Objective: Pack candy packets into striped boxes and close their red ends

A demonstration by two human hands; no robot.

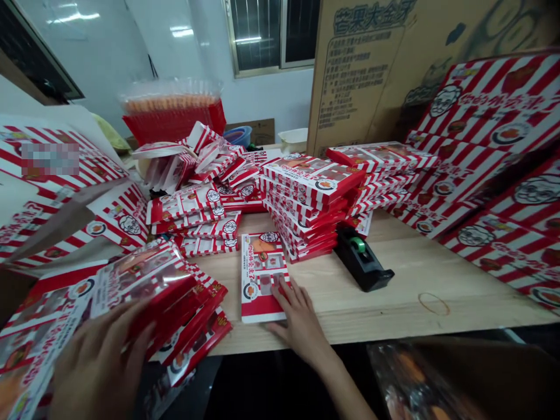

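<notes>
My right hand (301,326) lies on the lower right edge of a flat red-and-white striped box (263,274) with clear windows, its fingers stretched out. That box lies flat near the table's front edge. At the lower left, my left hand (102,356) is blurred, with fingers apart against the front of a slanting pile of similar windowed boxes (144,268). Whether it grips one of them is hard to see. Just behind the single box stands a tall stack of the same boxes (306,198).
A black tape dispenser (363,259) and a rubber band (434,303) lie on the wooden table (406,326). Large striped cartons (490,122) line the right side. An open striped carton (74,204) stands left. Behind are small packets (214,157) and a brown carton (359,76).
</notes>
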